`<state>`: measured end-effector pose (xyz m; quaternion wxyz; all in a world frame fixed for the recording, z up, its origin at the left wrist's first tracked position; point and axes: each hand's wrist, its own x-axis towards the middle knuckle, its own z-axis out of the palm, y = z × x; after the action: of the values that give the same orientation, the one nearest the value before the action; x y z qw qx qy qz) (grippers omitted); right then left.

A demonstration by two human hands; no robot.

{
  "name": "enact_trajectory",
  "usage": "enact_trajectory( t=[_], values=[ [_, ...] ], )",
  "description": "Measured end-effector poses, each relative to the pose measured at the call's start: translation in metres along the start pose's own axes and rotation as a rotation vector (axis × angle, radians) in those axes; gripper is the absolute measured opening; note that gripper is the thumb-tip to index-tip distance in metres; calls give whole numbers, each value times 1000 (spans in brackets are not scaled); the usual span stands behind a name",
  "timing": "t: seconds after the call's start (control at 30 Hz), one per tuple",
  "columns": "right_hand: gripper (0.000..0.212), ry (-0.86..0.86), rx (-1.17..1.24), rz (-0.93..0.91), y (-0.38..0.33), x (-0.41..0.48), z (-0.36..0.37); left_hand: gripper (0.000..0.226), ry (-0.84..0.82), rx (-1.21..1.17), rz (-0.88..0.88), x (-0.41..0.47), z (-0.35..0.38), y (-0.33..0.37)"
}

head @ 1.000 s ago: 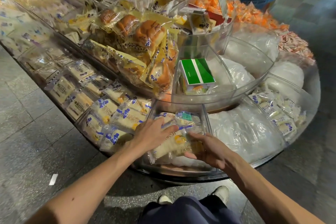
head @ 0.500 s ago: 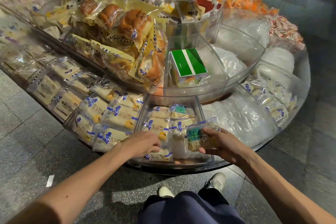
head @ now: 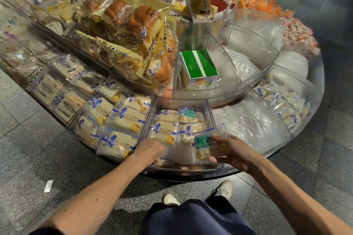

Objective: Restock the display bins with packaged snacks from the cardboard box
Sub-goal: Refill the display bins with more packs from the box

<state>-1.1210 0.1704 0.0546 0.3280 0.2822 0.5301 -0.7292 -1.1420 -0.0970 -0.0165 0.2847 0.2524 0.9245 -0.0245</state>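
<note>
Right hand [head: 234, 150]: thumb and fingers pinch the green-labelled snack pack [head: 207, 145] by its right edge.
Left hand [head: 149, 150]: fingertips hidden in clear bin [head: 211, 115]; grip unclear.

Snack packets [head: 164, 133] are lying in the near bin [head: 181, 102], the left hand [head: 149, 150] reaching into its front end and the right hand [head: 231, 150] holding a packet [head: 208, 147] above its right wall. A box [head: 198, 65] is sitting in the bin behind [head: 225, 89], bread packs [head: 141, 23] lying heaped on its left.
</note>
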Motion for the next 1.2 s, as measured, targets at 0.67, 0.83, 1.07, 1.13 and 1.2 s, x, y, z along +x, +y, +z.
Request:
enact_trajectory(
  t=[0.67, 0.83, 1.07, 1.13, 1.2],
  values=[
    [94, -99, -95, -22, -15, 4, -2, 41, 483, -1137, 81, -34, -79, 39],
    [53, -149, -141, -34, -25, -2, 3, 46, 634, -605, 366, -40, -67, 35],
    [30, -114, -362, -330, -21, -1, 4, 53, 390, -1220, 55, -33, -66, 33],
    [30, -131, -454, -369, -17, 1, 4, 36, 300, -1233, 33, -25, -64, 34],
    [29, -117, -587, -418, -10, 5, 2, 21, 313, -1037, 1, -17, -59, 36]
  ],
)
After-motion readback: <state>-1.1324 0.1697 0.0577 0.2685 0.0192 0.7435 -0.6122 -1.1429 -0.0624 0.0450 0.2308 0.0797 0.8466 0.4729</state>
